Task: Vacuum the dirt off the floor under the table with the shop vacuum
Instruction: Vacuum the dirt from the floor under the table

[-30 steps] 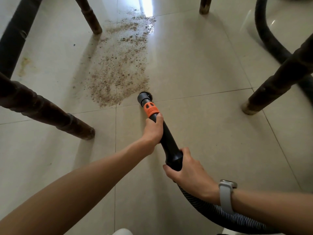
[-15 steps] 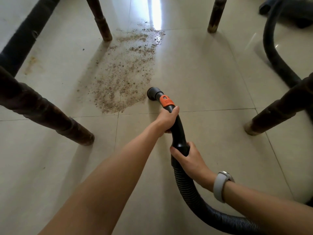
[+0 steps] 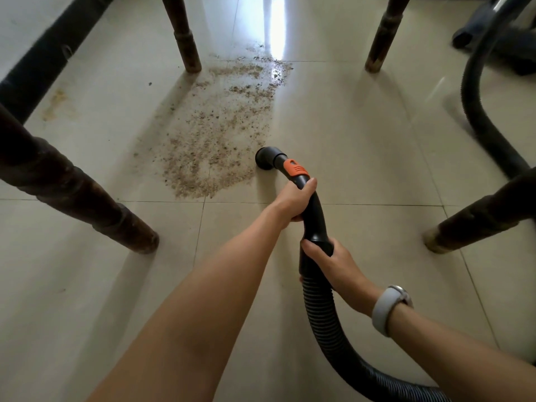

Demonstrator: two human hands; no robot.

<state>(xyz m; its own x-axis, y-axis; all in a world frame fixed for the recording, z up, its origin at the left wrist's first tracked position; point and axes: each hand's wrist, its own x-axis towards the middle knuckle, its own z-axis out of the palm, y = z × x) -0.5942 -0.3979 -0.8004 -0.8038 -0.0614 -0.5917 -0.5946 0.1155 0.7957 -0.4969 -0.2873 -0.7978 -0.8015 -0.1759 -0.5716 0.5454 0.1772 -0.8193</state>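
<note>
Your left hand (image 3: 294, 200) grips the curved black wand (image 3: 311, 210) just below its orange collar (image 3: 295, 170); your right hand (image 3: 333, 264) clasps the wand's base where the ribbed hose (image 3: 324, 317) joins. The nozzle (image 3: 265, 161) sits on the pale tiled floor (image 3: 348, 134), at the near right edge of the dirt (image 3: 214, 134), among four dark legs of the surface (image 3: 72, 192). The shop vacuum (image 3: 504, 33) stands far right.

Yellowish stain (image 3: 56, 104) on tile at far left — grey wristwatch (image 3: 387, 310) at lower right, w/ pale band.
</note>
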